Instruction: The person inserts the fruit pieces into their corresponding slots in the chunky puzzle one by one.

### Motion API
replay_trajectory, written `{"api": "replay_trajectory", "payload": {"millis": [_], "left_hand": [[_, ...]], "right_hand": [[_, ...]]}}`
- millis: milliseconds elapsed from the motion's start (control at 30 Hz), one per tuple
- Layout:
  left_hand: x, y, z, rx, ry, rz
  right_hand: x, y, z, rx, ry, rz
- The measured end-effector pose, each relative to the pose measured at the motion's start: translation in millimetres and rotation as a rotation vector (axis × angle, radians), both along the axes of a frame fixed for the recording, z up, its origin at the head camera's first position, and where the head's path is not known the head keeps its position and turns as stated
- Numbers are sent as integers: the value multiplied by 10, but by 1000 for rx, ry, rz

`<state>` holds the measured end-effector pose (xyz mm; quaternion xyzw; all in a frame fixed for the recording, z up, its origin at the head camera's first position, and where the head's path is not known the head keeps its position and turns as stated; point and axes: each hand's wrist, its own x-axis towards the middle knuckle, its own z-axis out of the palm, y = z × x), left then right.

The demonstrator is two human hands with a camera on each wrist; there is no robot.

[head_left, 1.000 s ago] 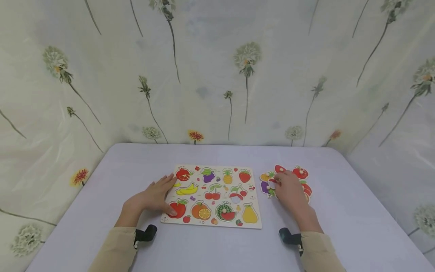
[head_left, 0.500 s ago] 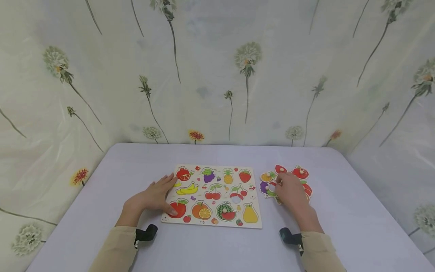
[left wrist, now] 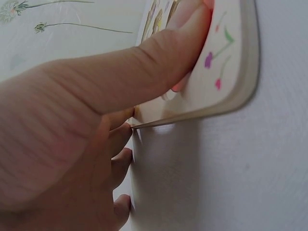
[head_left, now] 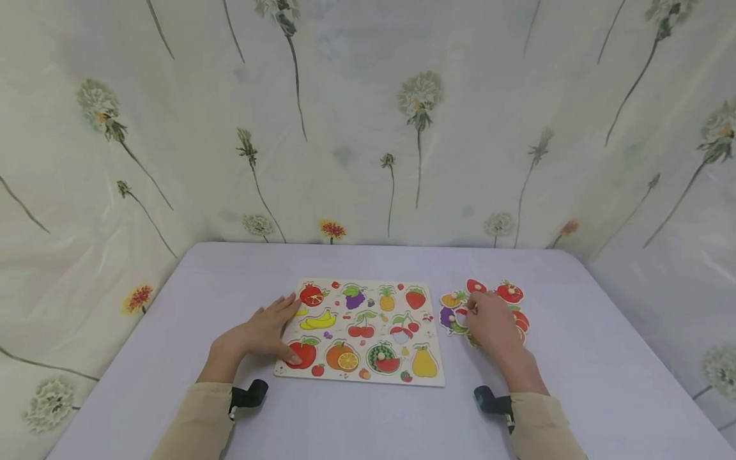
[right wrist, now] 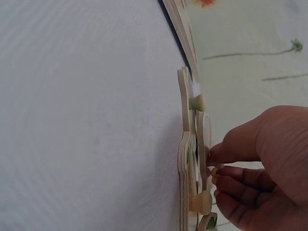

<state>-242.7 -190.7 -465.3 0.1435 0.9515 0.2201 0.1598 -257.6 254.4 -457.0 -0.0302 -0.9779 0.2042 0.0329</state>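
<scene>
Barely a change: right hand (head_left: 494,324) pinches a knobbed wooden piece (right wrist: 204,144), still centre right; spread left hand (head_left: 261,329) touches the cream, fruit-printed board (head_left: 362,352).

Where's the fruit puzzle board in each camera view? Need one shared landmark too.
Head: fruit puzzle board below centre, left hand resting on its left side.
Left wrist: board upper right, a rounded corner showing.
Right wrist: top, right of centre; only what looks like its edge.
Shared landmark: white tabletop, in all three.
</scene>
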Motion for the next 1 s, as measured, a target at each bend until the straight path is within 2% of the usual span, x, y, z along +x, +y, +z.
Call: {"api": "replay_trajectory", "payload": {"millis": [333, 533, 1000], "left_hand": [[40, 19, 70, 18, -4, 9], [63, 20, 93, 23, -3, 13], [41, 19, 69, 13, -4, 17]], "right_hand": [[43, -120, 127, 27, 99, 66], [69, -279, 231, 2, 83, 120], [125, -582, 167, 6, 84, 252]]}}
